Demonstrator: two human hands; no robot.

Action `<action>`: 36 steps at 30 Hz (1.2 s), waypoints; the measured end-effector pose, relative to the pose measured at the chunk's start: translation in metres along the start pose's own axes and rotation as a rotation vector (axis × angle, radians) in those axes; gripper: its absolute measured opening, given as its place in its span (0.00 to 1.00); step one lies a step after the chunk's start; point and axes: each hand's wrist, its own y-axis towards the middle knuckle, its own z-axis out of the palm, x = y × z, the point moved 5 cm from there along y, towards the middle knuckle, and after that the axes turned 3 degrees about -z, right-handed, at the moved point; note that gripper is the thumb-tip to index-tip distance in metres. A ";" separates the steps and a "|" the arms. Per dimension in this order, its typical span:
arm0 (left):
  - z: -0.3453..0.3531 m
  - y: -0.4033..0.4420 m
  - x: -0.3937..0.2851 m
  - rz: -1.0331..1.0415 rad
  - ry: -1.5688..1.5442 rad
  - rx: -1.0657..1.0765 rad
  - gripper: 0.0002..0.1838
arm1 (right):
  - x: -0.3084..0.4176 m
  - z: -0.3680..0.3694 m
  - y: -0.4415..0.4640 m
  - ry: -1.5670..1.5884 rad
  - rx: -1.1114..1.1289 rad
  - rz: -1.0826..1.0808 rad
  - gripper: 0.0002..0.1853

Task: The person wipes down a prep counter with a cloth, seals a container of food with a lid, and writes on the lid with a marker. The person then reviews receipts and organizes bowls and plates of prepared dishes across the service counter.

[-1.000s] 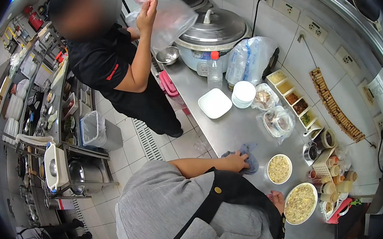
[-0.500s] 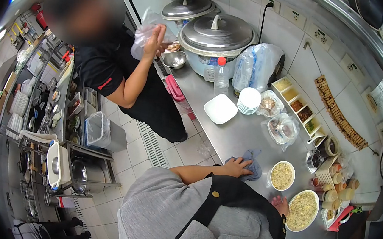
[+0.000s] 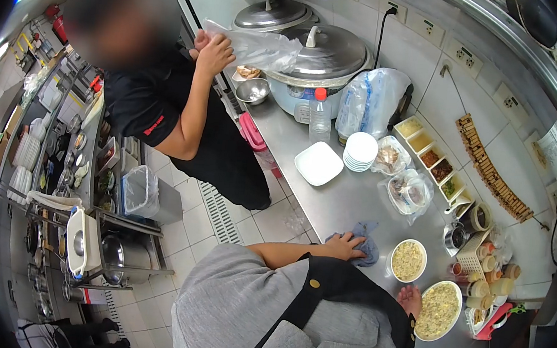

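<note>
My left hand (image 3: pixel 345 246) lies on a bunched blue-grey cloth (image 3: pixel 369 251) at the counter's near edge, its fingers spread across it. Close to the rim of the larger white bowl of fried rice (image 3: pixel 438 311) is my right hand (image 3: pixel 408 299), holding nothing, its fingers loosely apart. Part of that hand is hidden by the apron edge. A smaller white bowl of fried rice (image 3: pixel 408 261) stands between my two hands, touching neither.
A co-worker (image 3: pixel 183 118) at the left holds a clear plastic bag (image 3: pixel 257 48) beside a large rice cooker (image 3: pixel 305 103). The steel counter (image 3: pixel 319 205) bears a square plate (image 3: pixel 318 163), stacked dishes (image 3: pixel 361 148), bagged food (image 3: pixel 409 192), a condiment row (image 3: pixel 431 158) and squeeze bottles (image 3: pixel 482 287).
The co-worker's plastic bag, bunched up before, is now stretched out to the right in front of the rice cooker. My hands stay nearly in place; the right fingers have shifted slightly.
</note>
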 end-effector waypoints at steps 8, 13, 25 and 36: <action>0.024 0.030 0.017 0.021 0.026 -0.093 0.26 | 0.011 0.022 0.005 0.055 0.107 -0.158 0.07; -0.105 0.083 -0.024 0.363 -0.061 0.531 0.37 | 0.024 0.024 -0.021 -0.010 0.086 -0.194 0.11; -0.444 0.114 -0.155 0.656 -0.995 -0.950 0.43 | 0.004 0.005 -0.077 -0.137 0.006 -0.131 0.14; -0.437 0.121 -0.178 0.841 -1.671 -0.453 0.37 | -0.002 -0.012 -0.093 -0.062 -0.032 -0.172 0.12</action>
